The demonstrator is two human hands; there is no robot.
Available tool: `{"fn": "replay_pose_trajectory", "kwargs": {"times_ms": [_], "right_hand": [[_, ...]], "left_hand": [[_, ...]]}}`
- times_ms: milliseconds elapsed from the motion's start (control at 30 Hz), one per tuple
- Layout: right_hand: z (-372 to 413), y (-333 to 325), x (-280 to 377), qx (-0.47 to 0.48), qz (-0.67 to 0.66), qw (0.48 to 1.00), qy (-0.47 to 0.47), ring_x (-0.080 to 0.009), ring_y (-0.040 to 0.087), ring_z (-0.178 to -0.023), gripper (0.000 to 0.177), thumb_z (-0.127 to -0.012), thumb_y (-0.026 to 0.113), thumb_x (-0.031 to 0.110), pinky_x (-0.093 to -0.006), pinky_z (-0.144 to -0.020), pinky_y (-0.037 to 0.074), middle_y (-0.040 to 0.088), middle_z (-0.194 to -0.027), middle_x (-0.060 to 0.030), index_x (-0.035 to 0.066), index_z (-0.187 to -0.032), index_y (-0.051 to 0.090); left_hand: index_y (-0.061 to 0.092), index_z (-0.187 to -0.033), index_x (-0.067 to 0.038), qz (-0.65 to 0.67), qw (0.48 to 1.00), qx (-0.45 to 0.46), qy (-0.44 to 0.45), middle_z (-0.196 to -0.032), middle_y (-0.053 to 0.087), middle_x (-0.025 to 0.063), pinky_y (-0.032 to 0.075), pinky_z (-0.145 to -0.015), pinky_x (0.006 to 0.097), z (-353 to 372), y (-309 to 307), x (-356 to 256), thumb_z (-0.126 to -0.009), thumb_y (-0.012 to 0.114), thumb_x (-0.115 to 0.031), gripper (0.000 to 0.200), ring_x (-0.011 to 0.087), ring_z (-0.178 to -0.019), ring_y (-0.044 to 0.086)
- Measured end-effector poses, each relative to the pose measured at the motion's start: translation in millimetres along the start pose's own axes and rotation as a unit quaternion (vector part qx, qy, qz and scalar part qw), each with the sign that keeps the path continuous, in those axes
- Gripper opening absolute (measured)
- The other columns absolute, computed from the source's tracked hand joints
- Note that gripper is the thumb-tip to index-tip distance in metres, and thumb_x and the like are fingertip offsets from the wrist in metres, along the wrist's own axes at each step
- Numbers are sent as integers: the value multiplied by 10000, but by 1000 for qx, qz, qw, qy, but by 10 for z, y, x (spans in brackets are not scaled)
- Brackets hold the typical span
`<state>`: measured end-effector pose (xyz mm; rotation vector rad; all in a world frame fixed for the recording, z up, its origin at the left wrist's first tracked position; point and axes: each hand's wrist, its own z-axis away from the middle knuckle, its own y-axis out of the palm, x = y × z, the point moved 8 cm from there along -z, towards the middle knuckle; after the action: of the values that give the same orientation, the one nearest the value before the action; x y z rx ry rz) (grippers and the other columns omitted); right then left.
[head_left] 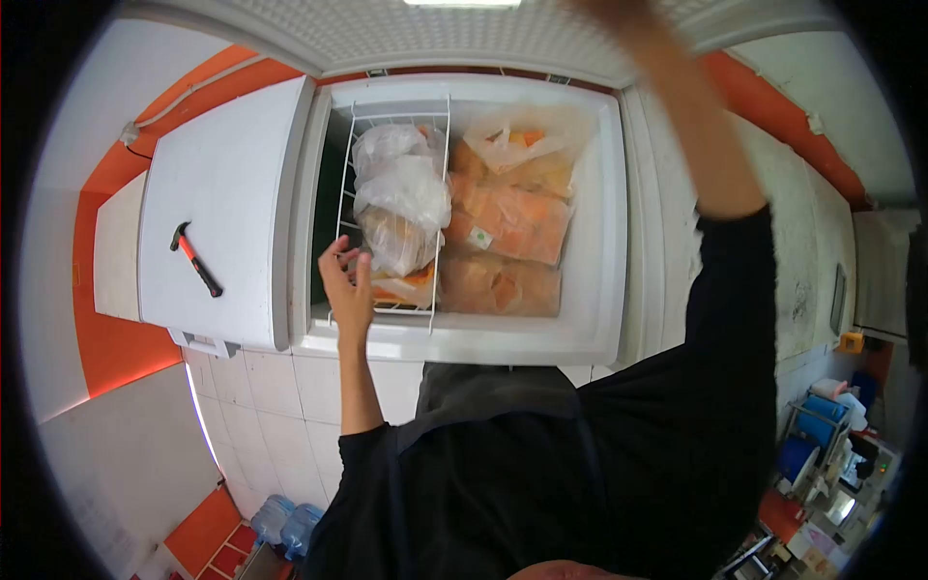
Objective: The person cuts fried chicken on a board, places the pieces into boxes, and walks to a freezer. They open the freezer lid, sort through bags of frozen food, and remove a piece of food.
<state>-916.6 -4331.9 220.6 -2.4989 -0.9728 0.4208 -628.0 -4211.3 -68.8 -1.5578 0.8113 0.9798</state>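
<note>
My left hand (349,282) is at the front left of an open chest freezer (594,232), fingers apart and curved, beside the white wire basket (447,145). In that basket lie clear plastic bags (401,198) with an orange packet under them. To the basket's right, bags of orange food (512,222) are stacked on the freezer floor, one with a small white and green label. My right hand (614,8) is raised to the lid (483,48) at the top edge of the view; it is blurred and cut off, so its fingers do not show.
A hammer (196,259) with a red and black handle lies on the white surface (232,174) at the left. Large blue water bottles (287,522) stand at the lower left. Another pale chest surface (793,222) and a cluttered shelf area (822,435) are at the right.
</note>
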Motion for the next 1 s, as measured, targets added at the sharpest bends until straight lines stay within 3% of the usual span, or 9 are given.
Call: {"fn": "replay_pose_trajectory", "kwargs": {"times_ms": [100, 167, 300, 367, 467, 567, 667, 800, 1000], "right_hand": [[1589, 1026, -49, 149, -103, 982, 50, -325, 588, -749, 271, -766, 570, 109, -414, -704, 472, 610, -797, -145, 35, -1027, 577], [3061, 1968, -574, 457, -177, 815, 309, -305, 628, -788, 262, -756, 614, 221, -407, -695, 485, 640, -870, -208, 10, -907, 650], [5327, 2955, -1433, 91, -197, 621, 753, -301, 632, -791, 303, -806, 542, 272, -413, -707, 478, 645, -875, -202, 16, -926, 652], [5683, 3187, -1157, -160, -235, 607, 742, -283, 626, -767, 334, -834, 504, 268, -424, -700, 472, 651, -838, -186, -11, -964, 632], [5466, 3033, -516, 285, -13, 612, 738, -322, 626, -898, 274, -845, 479, 273, -429, -745, 479, 643, -902, -195, 91, -920, 671], [5394, 2716, -311, 95, -115, 686, 712, -301, 632, -860, 207, -812, 576, 270, -389, -723, 484, 651, -881, -173, 103, -890, 671], [4905, 1989, -340, 194, -133, 747, 622, -183, 626, -746, 154, -768, 648, 96, -312, -674, 493, 658, -824, -120, 29, -905, 631], [4404, 906, -343, 70, -257, 674, 689, -102, 585, -732, 207, -696, 750, 108, -247, -650, 460, 646, -773, -41, 37, -851, 633], [3459, -218, 90, 81, -415, 721, 550, -99, 581, -886, 292, -735, 698, -27, -247, -752, 489, 589, -882, -39, 47, -943, 507]], "left_hand": [[426, -1203, -4, -1, 999, 17, 38, -1155, 473, 130, 455, -798, 309, 6, 358, -81, -845, 569, -100, 397, 213, -977, 546], [429, -1202, -5, 28, 999, 36, 20, -1152, 480, 132, 455, -788, 311, 85, 545, -37, -836, 578, -89, 403, 214, -980, 544], [433, -1188, -3, 10, 997, 76, -31, -1138, 489, 129, 457, -769, 309, 315, 747, 174, -838, 583, -92, 391, 205, -964, 538], [428, -1193, -4, 6, 996, 70, -48, -1148, 494, 124, 453, -778, 292, 398, 811, 349, -840, 578, -80, 391, 192, -974, 533], [422, -1196, -2, 14, 992, 81, -92, -1157, 498, 119, 450, -788, 277, 530, 823, 496, -842, 573, -70, 391, 176, -982, 527], [424, -1194, 4, 17, 992, 81, -95, -1161, 494, 117, 451, -794, 287, 458, 863, 424, -845, 568, -65, 383, 176, -979, 525], [429, -1204, 5, 34, 991, 89, -91, -1141, 510, 137, 460, -802, 301, 330, 966, 401, -845, 573, -80, 396, 198, -1000, 537], [422, -1219, -1, 126, 977, 151, -82, -1156, 503, 126, 456, -827, 305, 149, 1492, 232, -850, 571, -86, 407, 189, -1023, 534], [420, -1258, -51, 446, 757, 380, -289, -1194, 496, 99, 449, -852, 324, 200, 2712, -679, -882, 556, -238, 441, 168, -1082, 513]]}}
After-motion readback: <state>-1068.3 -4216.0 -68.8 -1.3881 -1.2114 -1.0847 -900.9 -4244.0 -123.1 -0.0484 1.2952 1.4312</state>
